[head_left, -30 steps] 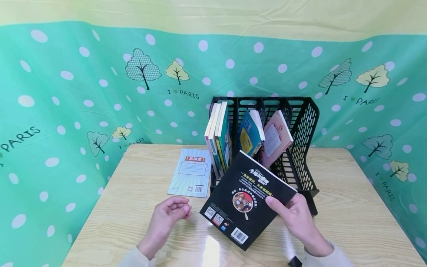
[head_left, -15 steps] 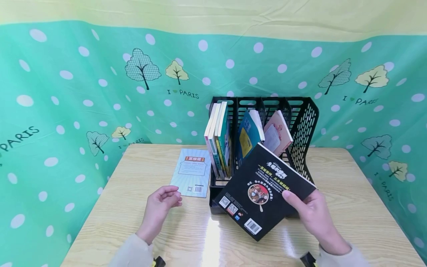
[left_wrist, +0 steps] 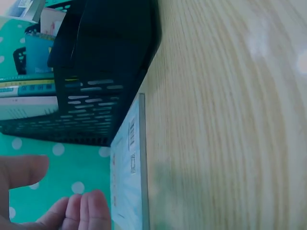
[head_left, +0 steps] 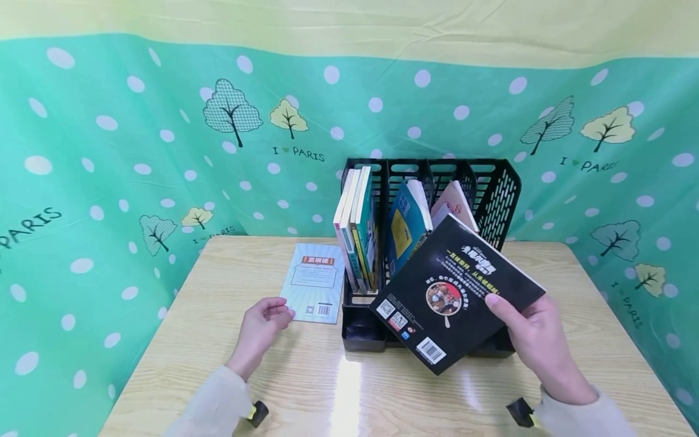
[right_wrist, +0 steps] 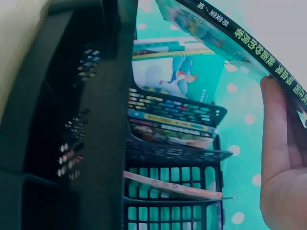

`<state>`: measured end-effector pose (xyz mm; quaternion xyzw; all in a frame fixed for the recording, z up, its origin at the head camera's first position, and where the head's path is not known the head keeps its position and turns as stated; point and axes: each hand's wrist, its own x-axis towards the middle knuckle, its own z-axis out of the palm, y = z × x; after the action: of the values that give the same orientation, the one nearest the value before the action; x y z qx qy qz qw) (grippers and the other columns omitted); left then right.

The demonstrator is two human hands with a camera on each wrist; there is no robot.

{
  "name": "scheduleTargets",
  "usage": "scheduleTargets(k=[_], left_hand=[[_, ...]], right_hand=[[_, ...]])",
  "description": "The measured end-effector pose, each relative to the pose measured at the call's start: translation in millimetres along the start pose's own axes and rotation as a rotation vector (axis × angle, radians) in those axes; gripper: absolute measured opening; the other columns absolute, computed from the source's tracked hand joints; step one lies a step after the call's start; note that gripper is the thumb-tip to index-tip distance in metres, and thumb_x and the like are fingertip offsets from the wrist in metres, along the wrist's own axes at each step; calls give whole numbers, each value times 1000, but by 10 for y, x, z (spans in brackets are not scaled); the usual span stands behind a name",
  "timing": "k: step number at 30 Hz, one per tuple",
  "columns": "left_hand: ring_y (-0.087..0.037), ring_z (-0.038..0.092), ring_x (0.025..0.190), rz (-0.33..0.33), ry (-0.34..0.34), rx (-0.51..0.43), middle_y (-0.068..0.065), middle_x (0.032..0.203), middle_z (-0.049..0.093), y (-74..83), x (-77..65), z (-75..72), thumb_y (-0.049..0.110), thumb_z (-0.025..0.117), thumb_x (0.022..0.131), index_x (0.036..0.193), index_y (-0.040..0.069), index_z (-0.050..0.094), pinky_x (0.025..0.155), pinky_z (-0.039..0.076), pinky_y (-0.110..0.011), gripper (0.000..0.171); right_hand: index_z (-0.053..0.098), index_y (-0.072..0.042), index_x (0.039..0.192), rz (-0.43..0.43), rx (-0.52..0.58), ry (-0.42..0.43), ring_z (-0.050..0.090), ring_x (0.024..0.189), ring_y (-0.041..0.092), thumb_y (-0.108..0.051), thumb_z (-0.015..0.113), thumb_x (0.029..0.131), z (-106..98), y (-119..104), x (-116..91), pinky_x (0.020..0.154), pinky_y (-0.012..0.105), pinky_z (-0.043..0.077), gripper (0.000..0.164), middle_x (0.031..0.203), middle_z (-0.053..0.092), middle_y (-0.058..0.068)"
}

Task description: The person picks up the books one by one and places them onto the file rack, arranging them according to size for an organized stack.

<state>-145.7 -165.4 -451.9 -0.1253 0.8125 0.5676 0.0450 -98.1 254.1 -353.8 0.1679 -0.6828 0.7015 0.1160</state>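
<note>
In the head view my right hand (head_left: 537, 343) pinches a black paperback book (head_left: 455, 297) at its right side, thumb on the cover with the barcode. The book is tilted and held above the front of a black file rack (head_left: 505, 203). From the right wrist view, the fingers lie under the book (right_wrist: 254, 50), near its spine. My left hand (head_left: 261, 331) is by the lower left corner of a light-blue book (head_left: 314, 282) lying flat on the table. In the left wrist view its thumb and fingers are apart, and nothing is between them.
Several upright books (head_left: 355, 230) fill the rack's leftmost compartment. A blue book (head_left: 405, 224) leans in the second compartment and a pink book (head_left: 454, 203) in the third, partly hidden by the black one. A patterned green curtain (head_left: 175, 133) hangs behind the wooden table (head_left: 229, 261).
My right hand has moved right and farther from me, carrying the black book across the rack's front. My left hand has shifted left and slightly forward to the light-blue book's corner.
</note>
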Motion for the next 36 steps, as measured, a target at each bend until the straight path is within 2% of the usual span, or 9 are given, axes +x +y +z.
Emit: scheduleTargets(k=[5, 13, 16, 21, 26, 29, 32, 36], left_hand=[[-27, 56, 103, 1, -5, 121, -17, 117, 58, 9, 88, -8, 20, 70, 86, 127, -2, 52, 82, 51, -35, 51], [-33, 54, 104, 65, 45, 367, -23, 119, 55, -23, 261, -4, 26, 71, 85, 126, -5, 49, 87, 48, -45, 56], [-35, 52, 107, 81, 40, 427, -24, 120, 52, -37, 301, 5, 29, 72, 84, 128, -7, 47, 90, 46, -48, 62], [-37, 50, 103, 90, 37, 508, -25, 115, 50, -46, 333, 22, 35, 73, 82, 127, -10, 46, 90, 44, -50, 69], [-36, 48, 103, 39, 22, 547, -25, 116, 47, -46, 345, 58, 39, 74, 81, 130, -9, 43, 91, 43, -51, 76], [-36, 46, 103, 14, 18, 558, -25, 117, 45, -37, 357, 83, 36, 77, 78, 133, -8, 40, 91, 43, -51, 80], [-35, 46, 101, 4, 21, 567, -25, 116, 44, -44, 368, 95, 35, 78, 76, 134, -8, 39, 88, 44, -50, 82], [-34, 45, 98, 1, 17, 598, -24, 112, 45, -66, 376, 113, 37, 80, 74, 131, -8, 41, 81, 45, -46, 82]], right_hand=[[43, 10, 136, -41, 10, 19, 65, 104, 15, 15, 47, 92, -46, -73, 53, 83, 27, 53, 44, 128, 60, 8], [44, 10, 135, -74, 1, 11, 65, 102, 14, 16, 47, 91, -172, -110, 141, 81, 26, 53, 44, 127, 61, 8], [47, 9, 134, -73, -81, 23, 66, 99, 12, 14, 49, 91, -228, -118, 168, 80, 22, 53, 43, 123, 63, 5], [51, 3, 133, -40, -300, 50, 66, 95, 7, 8, 53, 92, -311, -157, 203, 78, 15, 52, 41, 118, 66, -3], [51, -4, 135, -2, -478, 80, 66, 94, 3, 2, 56, 93, -373, -179, 252, 77, 13, 51, 43, 118, 65, -9], [51, -12, 138, 64, -597, 109, 64, 94, -2, -10, 58, 95, -403, -177, 296, 77, 10, 49, 44, 119, 63, -13], [50, -18, 139, 120, -647, 116, 62, 95, -4, -19, 59, 96, -423, -177, 350, 77, 9, 48, 44, 122, 62, -11], [52, -18, 137, 152, -681, 119, 61, 96, -3, -25, 59, 96, -446, -167, 407, 79, 7, 45, 42, 120, 63, -5]])
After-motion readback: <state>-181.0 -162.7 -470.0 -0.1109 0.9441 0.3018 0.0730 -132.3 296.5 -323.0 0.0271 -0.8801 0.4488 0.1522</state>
